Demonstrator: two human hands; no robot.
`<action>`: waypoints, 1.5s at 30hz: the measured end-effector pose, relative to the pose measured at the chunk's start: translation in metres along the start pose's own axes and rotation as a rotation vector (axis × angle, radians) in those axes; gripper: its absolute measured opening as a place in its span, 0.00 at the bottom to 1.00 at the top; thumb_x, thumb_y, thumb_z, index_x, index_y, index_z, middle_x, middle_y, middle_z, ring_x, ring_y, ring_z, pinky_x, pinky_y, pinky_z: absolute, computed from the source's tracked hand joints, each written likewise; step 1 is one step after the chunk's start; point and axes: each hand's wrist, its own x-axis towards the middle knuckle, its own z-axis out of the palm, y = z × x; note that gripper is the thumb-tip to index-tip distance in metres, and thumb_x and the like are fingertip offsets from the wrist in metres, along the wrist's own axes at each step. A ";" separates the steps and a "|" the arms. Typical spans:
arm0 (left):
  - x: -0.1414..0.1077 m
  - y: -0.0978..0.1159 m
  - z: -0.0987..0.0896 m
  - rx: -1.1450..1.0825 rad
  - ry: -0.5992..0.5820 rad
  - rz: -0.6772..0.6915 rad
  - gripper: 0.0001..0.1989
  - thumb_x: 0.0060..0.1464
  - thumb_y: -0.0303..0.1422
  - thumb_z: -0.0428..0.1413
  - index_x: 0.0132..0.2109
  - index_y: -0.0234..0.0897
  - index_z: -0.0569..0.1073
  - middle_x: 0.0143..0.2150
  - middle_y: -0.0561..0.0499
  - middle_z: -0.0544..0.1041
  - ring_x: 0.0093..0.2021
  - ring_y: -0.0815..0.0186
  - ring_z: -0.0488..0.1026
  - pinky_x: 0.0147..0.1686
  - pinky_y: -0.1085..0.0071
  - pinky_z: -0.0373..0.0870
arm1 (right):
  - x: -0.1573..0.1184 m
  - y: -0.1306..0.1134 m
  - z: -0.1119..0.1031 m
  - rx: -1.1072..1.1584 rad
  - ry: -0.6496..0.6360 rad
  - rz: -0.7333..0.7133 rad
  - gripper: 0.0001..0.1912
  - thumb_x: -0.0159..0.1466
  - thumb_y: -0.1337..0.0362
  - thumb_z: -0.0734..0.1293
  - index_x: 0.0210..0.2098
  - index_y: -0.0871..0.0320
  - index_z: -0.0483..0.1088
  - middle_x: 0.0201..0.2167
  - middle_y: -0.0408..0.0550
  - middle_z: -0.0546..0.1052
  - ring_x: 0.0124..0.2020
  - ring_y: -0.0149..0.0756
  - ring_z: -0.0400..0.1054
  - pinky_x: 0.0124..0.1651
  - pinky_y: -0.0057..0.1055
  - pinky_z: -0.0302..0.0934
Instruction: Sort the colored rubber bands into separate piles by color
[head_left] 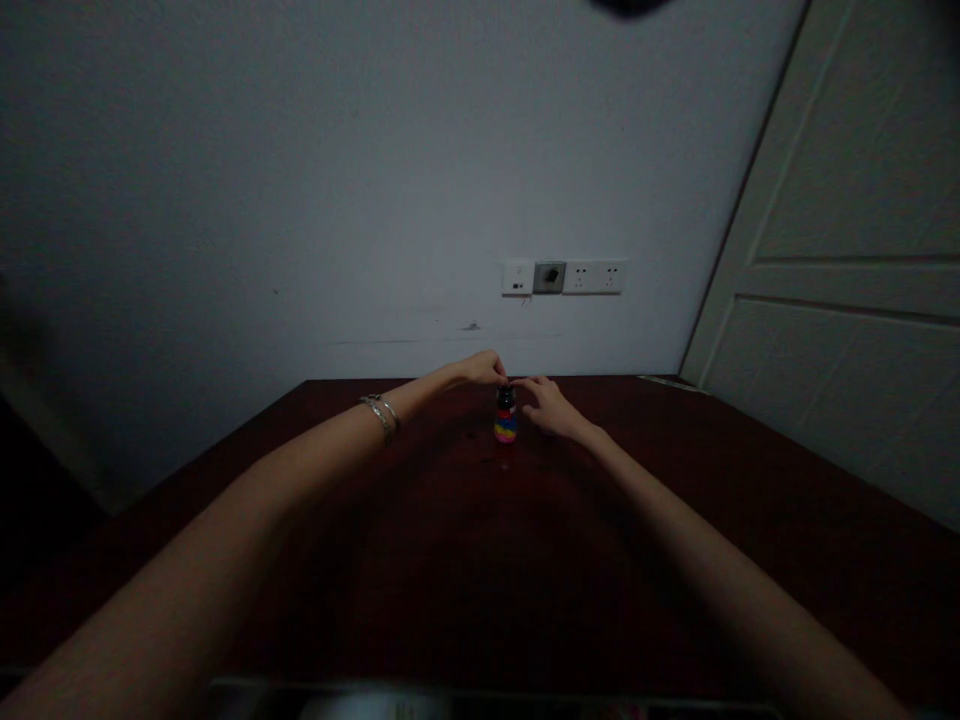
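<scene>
Hands number two, and between them stands one small bottle, upright on the dark red table toward its far edge, dark at the top with red, blue, yellow and pink below. The left hand comes in over the bottle's top with wrist bent and fingers curled down close together; whether they pinch anything there cannot be told. The right hand is palm down with thumb and forefinger spread, the forefinger reaching to the bottle's top, the thumb lower beside it; its grip is loose and closed around nothing. Both forearms stretch long and slant inward, the left one wearing bright bracelets, too dim to count. One wall rises behind with three plates in a row, and one pale door stands at the right.
</scene>
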 end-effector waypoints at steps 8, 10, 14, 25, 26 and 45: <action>-0.015 0.013 -0.011 -0.090 0.082 -0.079 0.10 0.39 0.31 0.56 0.28 0.29 0.78 0.19 0.53 0.70 0.21 0.73 0.61 0.24 0.76 0.56 | 0.015 0.001 -0.013 -0.140 -0.036 -0.067 0.21 0.54 0.71 0.63 0.48 0.58 0.69 0.50 0.59 0.63 0.52 0.48 0.57 0.50 0.41 0.56; -0.021 0.015 -0.013 -0.106 0.078 -0.077 0.09 0.39 0.30 0.56 0.28 0.29 0.78 0.19 0.53 0.70 0.21 0.73 0.61 0.24 0.75 0.57 | 0.019 -0.001 -0.017 -0.186 -0.061 -0.098 0.20 0.53 0.70 0.64 0.46 0.58 0.71 0.51 0.59 0.62 0.52 0.50 0.57 0.50 0.42 0.56; -0.032 0.013 -0.013 -0.148 0.028 -0.074 0.10 0.40 0.28 0.55 0.30 0.29 0.78 0.21 0.53 0.71 0.22 0.73 0.62 0.24 0.76 0.57 | 0.028 -0.001 -0.022 -0.232 -0.147 -0.159 0.20 0.51 0.69 0.65 0.44 0.57 0.73 0.48 0.58 0.64 0.50 0.50 0.58 0.50 0.43 0.55; -0.035 0.003 0.000 -0.223 0.059 -0.001 0.14 0.41 0.28 0.54 0.37 0.30 0.78 0.31 0.47 0.77 0.30 0.70 0.69 0.32 0.75 0.64 | 0.053 -0.018 -0.025 -0.311 -0.413 -0.046 0.15 0.49 0.65 0.67 0.37 0.56 0.77 0.37 0.57 0.71 0.40 0.48 0.65 0.40 0.40 0.59; -0.035 0.001 0.002 -0.230 0.058 0.009 0.14 0.42 0.27 0.54 0.38 0.29 0.78 0.32 0.46 0.77 0.30 0.70 0.69 0.32 0.74 0.64 | 0.054 -0.020 -0.025 -0.320 -0.434 -0.031 0.15 0.49 0.65 0.66 0.36 0.56 0.78 0.36 0.57 0.72 0.39 0.47 0.66 0.38 0.39 0.60; -0.050 -0.051 0.049 -0.171 0.103 -0.371 0.13 0.40 0.27 0.55 0.36 0.30 0.77 0.28 0.50 0.75 0.29 0.70 0.70 0.27 0.78 0.63 | 0.067 -0.027 -0.039 -0.191 -0.588 0.013 0.20 0.50 0.69 0.63 0.42 0.63 0.75 0.38 0.54 0.78 0.37 0.39 0.70 0.39 0.30 0.61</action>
